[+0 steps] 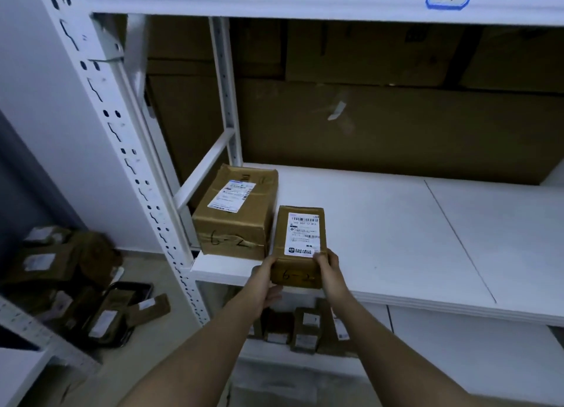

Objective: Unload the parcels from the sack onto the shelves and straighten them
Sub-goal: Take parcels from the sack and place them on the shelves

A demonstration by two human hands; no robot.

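While its long axis runs front to back, label up, the small parcel (300, 246) is gripped at its near end by the left hand (265, 280) and right hand (329, 267), on the shelf (396, 238) edge beside a larger parcel (236, 215).

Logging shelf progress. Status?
Both hands, left and right, grip small parcel at shelf front edge. Larger parcel close on its left. Nothing blocking.

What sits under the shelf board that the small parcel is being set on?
Under the shelf board, a lower shelf holds several small brown parcels with white labels. Both forearms and the board cover the rest of that level.
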